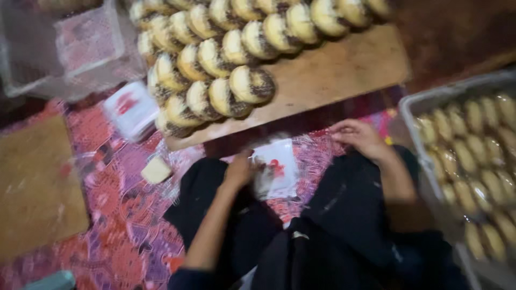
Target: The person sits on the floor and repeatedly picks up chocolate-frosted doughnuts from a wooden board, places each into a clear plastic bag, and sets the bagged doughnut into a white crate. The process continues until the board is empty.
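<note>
A person sits cross-legged on a patterned red mat (123, 215), packing baked goods. The left hand (239, 171) is closed on a clear bag (275, 169) with a red mark, held low over the lap between the knees, where both hands can work it; something pale seems to sit inside, though blur hides what. The right hand (359, 137) rests on the mat just beyond the right knee, fingers curled loosely around nothing that can be seen, near the edge of crinkled plastic there; whether it pinches the film cannot be told.

Straight ahead, within arm's reach, a wooden board (344, 67) carries rows of round buns (226, 59) with dark speckled edges, stood on edge and leaning on one another so that many fit and each can be lifted off the near end. To the person's right, a metal tray (416, 104) holds pale oval pastries (473, 156) laid flat in rows.

A stack of bags (131, 110) with the same red mark lies left of the board, handy to the left hand. A small pale block (156, 169) sits on the mat beside the left knee. A clear crate (80, 48) stands at far left, and a brown board (37, 182) lies flat on the mat below it.
</note>
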